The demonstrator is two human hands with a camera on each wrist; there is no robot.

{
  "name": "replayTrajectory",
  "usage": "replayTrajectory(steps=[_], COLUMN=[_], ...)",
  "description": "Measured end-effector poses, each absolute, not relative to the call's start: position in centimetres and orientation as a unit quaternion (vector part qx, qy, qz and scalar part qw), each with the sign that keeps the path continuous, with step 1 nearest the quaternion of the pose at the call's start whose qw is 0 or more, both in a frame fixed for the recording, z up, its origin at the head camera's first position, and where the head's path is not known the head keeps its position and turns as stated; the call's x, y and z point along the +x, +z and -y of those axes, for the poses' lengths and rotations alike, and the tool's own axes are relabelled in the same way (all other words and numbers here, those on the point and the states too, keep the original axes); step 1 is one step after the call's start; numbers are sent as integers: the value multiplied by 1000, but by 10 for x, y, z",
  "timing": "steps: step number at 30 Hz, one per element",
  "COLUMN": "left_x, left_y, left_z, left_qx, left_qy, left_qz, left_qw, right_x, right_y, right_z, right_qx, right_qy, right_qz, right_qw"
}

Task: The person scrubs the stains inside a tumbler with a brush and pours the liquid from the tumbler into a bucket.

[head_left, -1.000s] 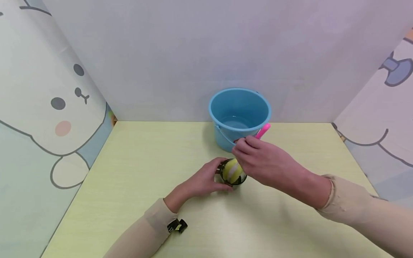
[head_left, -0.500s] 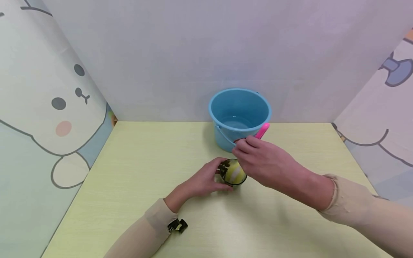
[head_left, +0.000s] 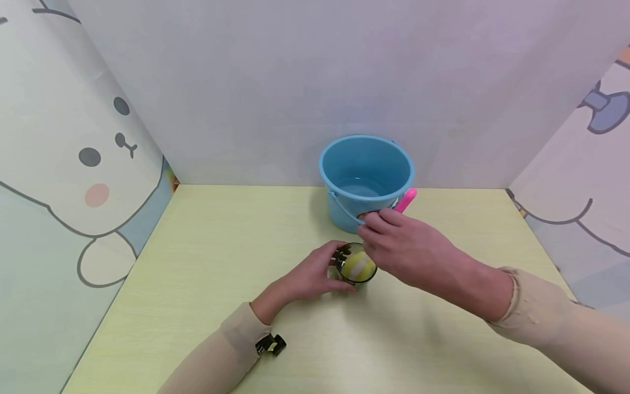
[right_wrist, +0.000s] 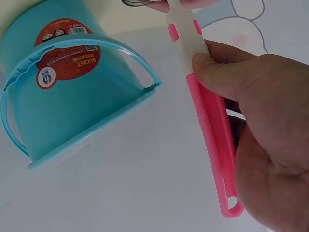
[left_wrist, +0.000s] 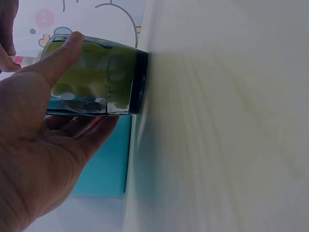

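Note:
My left hand (head_left: 312, 276) holds a dark-tinted drinking glass (left_wrist: 140, 82) upright on the table, thumb on one side and fingers on the other. Inside the glass sits the yellow sponge head (head_left: 358, 267) of a cup brush; some white shows on it. The brush's pink and white handle (right_wrist: 215, 130) is pinched in my right hand (head_left: 413, 249), thumb along the white part. In the head view, this hand hides most of the handle and only its pink end (head_left: 406, 200) sticks out. The sponge leans to the right side of the glass.
A light blue bucket (head_left: 339, 210) with a hanging handle and a red label (right_wrist: 72, 53) stands right behind the glass, near the back wall. The pale yellow table (head_left: 231, 230) meets cartoon-printed sheets at both sides. A black strap piece (head_left: 270, 345) is at the left cuff.
The sponge has shifted and turned toward the right inside the glass. My right hand and the brush handle have moved slightly right. My left hand and the glass stay put.

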State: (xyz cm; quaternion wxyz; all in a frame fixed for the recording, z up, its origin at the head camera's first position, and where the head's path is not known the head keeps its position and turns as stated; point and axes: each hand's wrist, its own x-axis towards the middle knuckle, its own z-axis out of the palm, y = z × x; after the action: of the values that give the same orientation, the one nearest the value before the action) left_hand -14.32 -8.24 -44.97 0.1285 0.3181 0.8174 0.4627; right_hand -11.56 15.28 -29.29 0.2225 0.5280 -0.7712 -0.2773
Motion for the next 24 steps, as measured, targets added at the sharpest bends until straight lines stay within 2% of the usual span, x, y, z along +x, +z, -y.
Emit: replayTrajectory(steps=[24], left_x=[-142], left_y=[-447], left_z=[82], left_qx=[310], left_qy=[463], left_qz=[-820], left_qw=[134], right_x=[-119], right_y=[-298], right_z=[-150], right_qx=[512], right_qy=[-297], right_qz=[772], right_qw=[232])
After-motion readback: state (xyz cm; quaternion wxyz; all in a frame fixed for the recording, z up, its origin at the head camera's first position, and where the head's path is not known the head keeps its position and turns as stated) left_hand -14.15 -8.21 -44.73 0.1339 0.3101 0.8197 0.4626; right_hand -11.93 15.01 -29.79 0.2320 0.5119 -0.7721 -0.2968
